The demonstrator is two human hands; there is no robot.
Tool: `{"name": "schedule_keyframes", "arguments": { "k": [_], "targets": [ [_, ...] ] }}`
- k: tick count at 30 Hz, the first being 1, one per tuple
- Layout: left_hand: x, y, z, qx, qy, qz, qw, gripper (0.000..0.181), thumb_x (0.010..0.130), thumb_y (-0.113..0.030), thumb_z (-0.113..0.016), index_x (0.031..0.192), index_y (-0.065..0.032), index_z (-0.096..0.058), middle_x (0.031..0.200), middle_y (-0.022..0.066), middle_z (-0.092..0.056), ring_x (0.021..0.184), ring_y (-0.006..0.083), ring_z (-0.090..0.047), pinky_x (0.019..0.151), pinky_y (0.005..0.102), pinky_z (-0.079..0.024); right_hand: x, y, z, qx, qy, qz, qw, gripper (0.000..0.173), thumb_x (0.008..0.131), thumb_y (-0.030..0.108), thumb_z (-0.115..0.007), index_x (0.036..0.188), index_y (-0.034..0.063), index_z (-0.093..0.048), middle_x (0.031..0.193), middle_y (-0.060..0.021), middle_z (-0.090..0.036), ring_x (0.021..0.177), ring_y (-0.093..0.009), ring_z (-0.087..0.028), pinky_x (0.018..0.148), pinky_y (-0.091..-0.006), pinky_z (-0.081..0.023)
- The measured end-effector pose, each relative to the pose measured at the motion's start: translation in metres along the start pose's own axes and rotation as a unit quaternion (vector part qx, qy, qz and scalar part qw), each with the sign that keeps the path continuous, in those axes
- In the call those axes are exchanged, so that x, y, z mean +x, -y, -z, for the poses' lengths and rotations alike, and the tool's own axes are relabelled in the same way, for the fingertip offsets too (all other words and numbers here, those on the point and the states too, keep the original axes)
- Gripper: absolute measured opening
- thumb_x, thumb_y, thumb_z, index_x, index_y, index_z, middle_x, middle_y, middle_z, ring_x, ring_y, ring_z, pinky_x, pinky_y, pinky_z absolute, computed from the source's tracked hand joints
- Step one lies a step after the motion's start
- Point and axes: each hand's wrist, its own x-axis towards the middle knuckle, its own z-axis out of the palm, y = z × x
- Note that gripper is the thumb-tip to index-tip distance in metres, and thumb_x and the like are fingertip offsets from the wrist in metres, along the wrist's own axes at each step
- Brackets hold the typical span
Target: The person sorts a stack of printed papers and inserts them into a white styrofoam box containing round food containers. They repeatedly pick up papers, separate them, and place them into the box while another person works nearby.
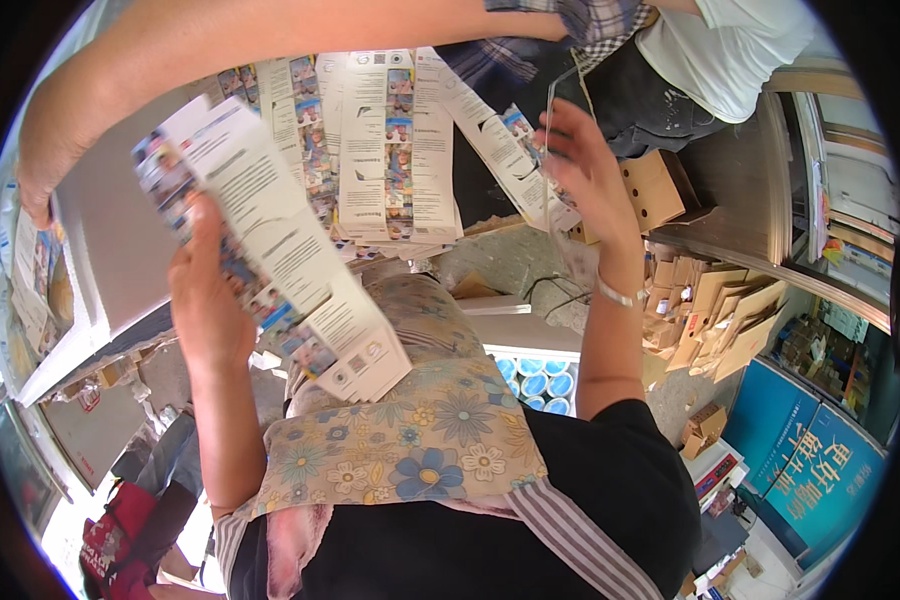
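My left hand [211, 292] grips a thick stack of long printed leaflets [292, 247], thumb on top, tilted above my lap. Each leaflet carries a strip of colour photos and lines of print. On the right, my right hand [589, 169] is raised and blurred, fingers bent beside a clear plastic strip or bag [550, 142]. Whether the fingers hold this plastic is not plain. Just behind them a slanted row of leaflets [495, 139] lies on a dark surface. More leaflet piles [397, 150] lie side by side straight ahead.
A co-worker's arm [285, 30] crosses the top, its hand at a white box [94, 285] holding leaflets. Round blue-and-white containers [532, 382] sit low beside my lap. Flattened cardboard [720, 315] and an open carton [656, 191] stand at right.
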Motion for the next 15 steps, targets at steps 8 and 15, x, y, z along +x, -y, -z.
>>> {"name": "schedule_keyframes", "arguments": {
  "k": [8, 15],
  "targets": [
    [0.013, 0.038, -0.034, -0.023, 0.099, 0.107, 0.989, 0.051, 0.097, -0.043, -0.046, 0.107, 0.0053, -0.059, 0.098, 0.0121, -0.065, 0.082, 0.0171, -0.063, 0.069, 0.0297, -0.051, -0.035, 0.077, -0.147, -0.267, 0.081, 0.085, 0.957, 0.075, 0.077, 0.030, -0.064, 0.131, -0.0096, -0.033, 0.124, -0.0303, -0.040, 0.112, -0.045, -0.047, 0.092, -0.0474, -0.043],
    [-0.005, 0.028, -0.047, -0.113, 0.120, 0.106, 0.980, 0.065, 0.097, -0.051, -0.039, 0.116, 0.0095, -0.052, 0.109, 0.0156, -0.061, 0.089, 0.0214, -0.063, 0.077, 0.0330, -0.054, -0.037, 0.084, -0.166, -0.360, 0.018, 0.083, 0.929, 0.078, 0.077, 0.038, -0.067, 0.132, -0.0062, -0.032, 0.124, -0.0309, -0.039, 0.111, -0.047, -0.046, 0.087, -0.0477, -0.047]
  ]
}}
